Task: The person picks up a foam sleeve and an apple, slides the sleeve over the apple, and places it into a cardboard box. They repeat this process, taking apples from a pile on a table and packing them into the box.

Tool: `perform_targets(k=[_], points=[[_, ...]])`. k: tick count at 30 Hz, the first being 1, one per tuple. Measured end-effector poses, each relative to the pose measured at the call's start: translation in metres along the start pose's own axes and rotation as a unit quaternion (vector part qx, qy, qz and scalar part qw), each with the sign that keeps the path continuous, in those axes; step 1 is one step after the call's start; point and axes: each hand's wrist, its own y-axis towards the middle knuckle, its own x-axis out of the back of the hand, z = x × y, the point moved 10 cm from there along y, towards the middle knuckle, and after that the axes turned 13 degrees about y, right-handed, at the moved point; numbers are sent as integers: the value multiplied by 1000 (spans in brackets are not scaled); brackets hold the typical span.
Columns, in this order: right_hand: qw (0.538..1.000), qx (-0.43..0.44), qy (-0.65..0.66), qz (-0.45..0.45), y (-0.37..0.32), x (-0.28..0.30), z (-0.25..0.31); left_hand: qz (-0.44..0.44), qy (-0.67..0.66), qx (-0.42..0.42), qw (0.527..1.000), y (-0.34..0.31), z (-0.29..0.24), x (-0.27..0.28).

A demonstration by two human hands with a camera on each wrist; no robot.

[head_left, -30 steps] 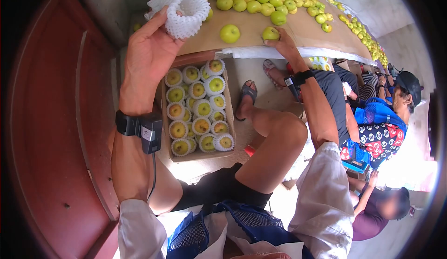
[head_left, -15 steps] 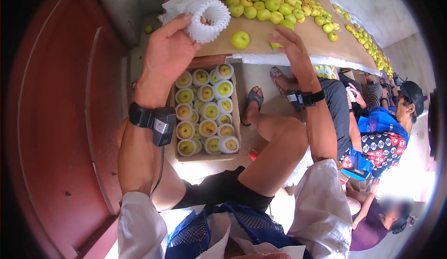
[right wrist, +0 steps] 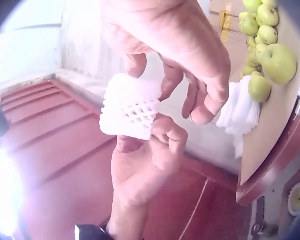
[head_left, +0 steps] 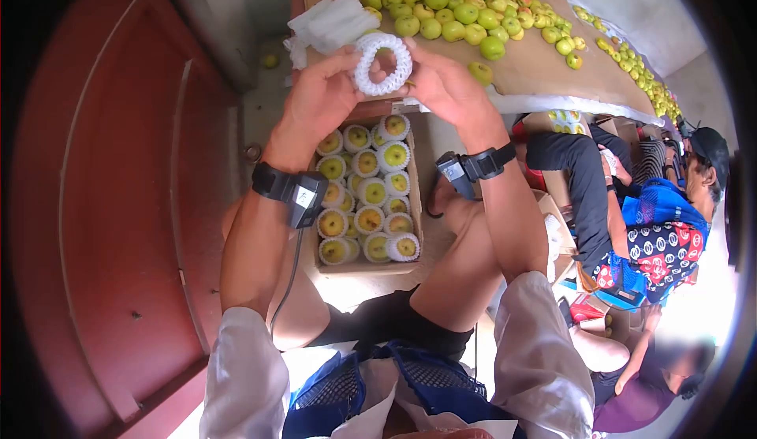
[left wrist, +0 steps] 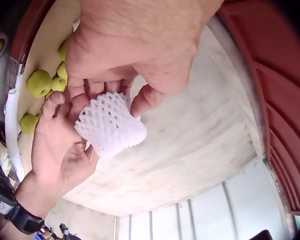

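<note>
Both hands hold a white foam fruit net (head_left: 384, 88), its round mouth facing up in the head view. My left hand (head_left: 319, 96) pinches it from the left between thumb and fingers. On the other side, my right hand (head_left: 451, 88) has its thumb and fingers at the net's rim and wall. Through the mesh (left wrist: 110, 122) in the left wrist view no apple shows inside. A loose green apple (head_left: 479, 72) lies on the cardboard just beyond my right hand. A stack of flattened foam nets (head_left: 335, 22) lies behind my left hand.
A pile of green-yellow apples (head_left: 465, 13) covers the back of the cardboard-topped table (head_left: 544, 72). Below its edge, a carton (head_left: 418, 202) holds netted apples. A red door (head_left: 118, 202) stands at left. People sit at right, one in a dark cap (head_left: 710, 145).
My right hand has left the apple on the cardboard and come across left to the foam net. My left hand has brought the net slightly right and down in the head view.
</note>
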Motion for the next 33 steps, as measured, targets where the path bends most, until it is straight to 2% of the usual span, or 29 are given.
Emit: perform_targets(k=[3, 9, 10, 13, 16, 19, 22, 26, 31, 33], points=[[1000, 21, 5, 13, 3, 8, 13, 8, 20, 23, 999, 15, 9, 18], [996, 62, 41, 39, 9, 12, 44, -48, 74, 13, 996, 40, -3, -6], [995, 73, 43, 45, 7, 8, 51, -34, 83, 8, 996, 48, -3, -7], [994, 95, 34, 39, 8, 17, 64, -23, 103, 16, 994, 62, 4, -5], [994, 101, 29, 16, 7, 39, 68, -26, 96, 60, 993, 70, 17, 1], [997, 68, 19, -27, 11, 65, 60, -6, 48, 134, 990, 74, 36, 5], [995, 59, 49, -62, 9, 77, 53, -49, 34, 138, 989, 75, 52, 17], [985, 44, -32, -166, 7, 119, 33, -118, 58, 157, 979, 73, 77, 36], [941, 56, -162, -293, -7, 143, 32, -147, 116, 155, 970, 81, 100, 57], [916, 86, -205, -334, -11, 146, 35, -134, 139, 152, 969, 85, 111, 67]])
